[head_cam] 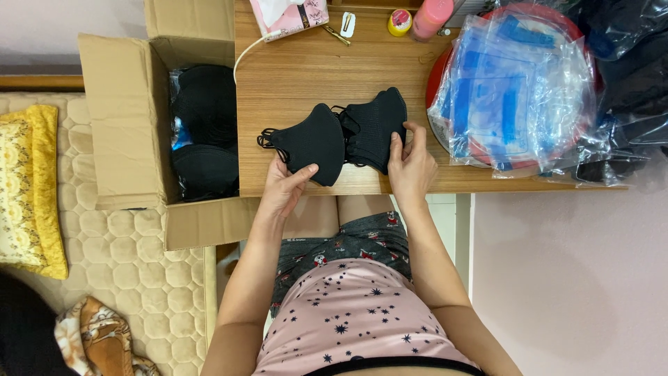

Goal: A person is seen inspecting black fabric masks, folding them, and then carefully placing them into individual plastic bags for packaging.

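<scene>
Over the near edge of the wooden table (292, 76), my left hand (285, 184) grips a black face mask (313, 139) by its lower edge, thumb on top. My right hand (410, 163) holds a small stack of black face masks (376, 125) beside it, fingers along the stack's right side. The two sets of masks overlap slightly in the middle, their ear loops tangled between them.
An open cardboard box (125, 118) left of the table holds bagged black masks (205, 132). A red round tray (445, 69) piled with clear zip bags (515, 90) sits on the right. A tissue pack (289, 14), pink bottle (431, 17) and small jar (399, 21) line the far edge.
</scene>
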